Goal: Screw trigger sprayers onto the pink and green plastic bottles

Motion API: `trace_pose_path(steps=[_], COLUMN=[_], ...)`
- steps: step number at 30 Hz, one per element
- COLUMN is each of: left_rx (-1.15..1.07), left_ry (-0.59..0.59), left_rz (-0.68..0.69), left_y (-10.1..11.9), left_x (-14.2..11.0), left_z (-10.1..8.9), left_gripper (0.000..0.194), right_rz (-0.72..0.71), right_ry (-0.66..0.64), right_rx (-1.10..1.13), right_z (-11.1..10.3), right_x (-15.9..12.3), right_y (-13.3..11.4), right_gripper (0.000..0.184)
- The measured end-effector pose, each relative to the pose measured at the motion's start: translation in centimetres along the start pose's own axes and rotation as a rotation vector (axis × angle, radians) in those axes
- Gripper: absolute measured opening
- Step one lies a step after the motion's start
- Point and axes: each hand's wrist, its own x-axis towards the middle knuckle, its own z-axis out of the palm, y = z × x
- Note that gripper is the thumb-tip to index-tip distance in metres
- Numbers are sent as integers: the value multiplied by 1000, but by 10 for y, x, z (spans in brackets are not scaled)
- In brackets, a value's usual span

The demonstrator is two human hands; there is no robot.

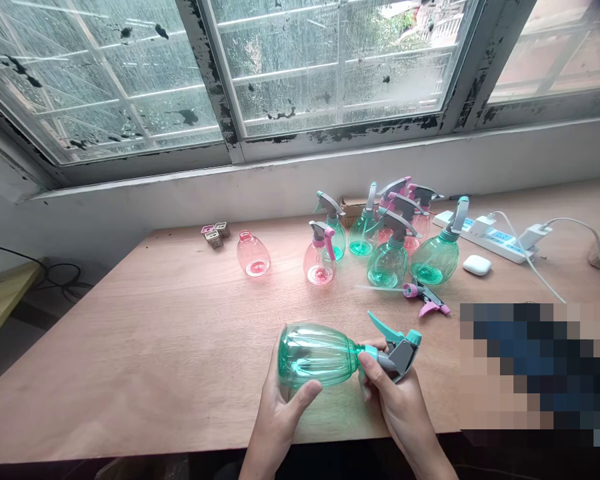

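Observation:
A clear green spray bottle (315, 353) lies sideways in the air above the front of the table, its grey and teal trigger head (403, 353) pointing right. My left hand (285, 407) is wrapped round the bottle's base, thumb across the near side. At the neck, my right hand (390, 387) pinches the teal collar between thumb and fingers. Behind the right hand, a loose pink and grey spray head (427, 298) with a thin clear tube rests on the table. A pink bottle without a head (253, 255) stands upright farther back on the left.
Several green and pink spray bottles (387, 263) with heads stand at the back. To their right are a white power strip (485, 237) with plugged-in chargers and a white earbud case (477, 265). Small blocks (215, 235) sit back left on the wooden table (155, 360). A pixelated patch covers the right side.

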Motion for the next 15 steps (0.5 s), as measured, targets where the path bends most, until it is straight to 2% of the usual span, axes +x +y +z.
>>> trace_pose_path(steps=[5,12,15], left_rx=[29,52,87], left_ry=[21,-54,-56], left_rz=[9,51,59], left_y=[-4,-24,-25], left_x=[-3,1,3], left_z=[-4,-15,-16], left_gripper=[100,100,98], right_rz=[4,-13,-9], right_ry=[17,45,24], right_rx=[21,35,21], right_z=[-1,-2,-1], right_x=[1,1,0], right_y=[2,4,3], right_gripper=[41,40,40])
